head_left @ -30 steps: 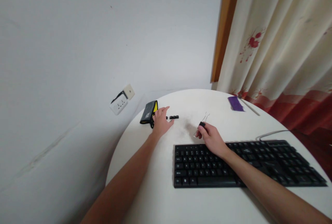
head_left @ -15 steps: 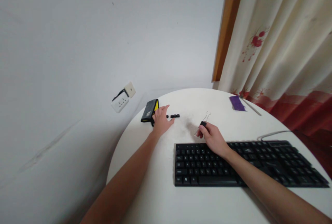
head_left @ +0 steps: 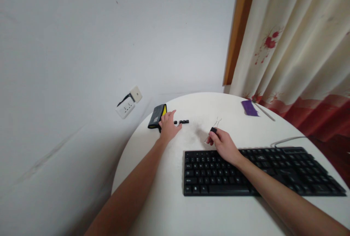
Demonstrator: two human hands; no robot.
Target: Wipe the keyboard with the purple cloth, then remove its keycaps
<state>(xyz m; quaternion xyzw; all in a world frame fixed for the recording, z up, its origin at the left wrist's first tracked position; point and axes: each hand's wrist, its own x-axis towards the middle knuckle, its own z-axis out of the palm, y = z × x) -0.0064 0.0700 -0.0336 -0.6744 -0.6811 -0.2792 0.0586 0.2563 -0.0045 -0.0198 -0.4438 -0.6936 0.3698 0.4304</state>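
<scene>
My left hand is over the far left of the table, its thumb and forefinger apart around part of a short row of black keycaps. The hand hides some of the row, and I cannot tell whether the fingertips touch it. Just beyond those fingers lies a dark grey pouch with yellow lining. In my closed right hand is a keycap puller, with a black middle and thin wire prongs pointing away from me. That hand hovers at the far edge of a black keyboard.
The round white table stands against a wall with a socket. A purple cloth and a thin grey stick lie at the far right. The keyboard's cable runs off rightward beside the curtain.
My left hand has shifted very slightly to the left near the keycaps. The right hand holds the puller in nearly the same place. The whole view has drifted a little.
</scene>
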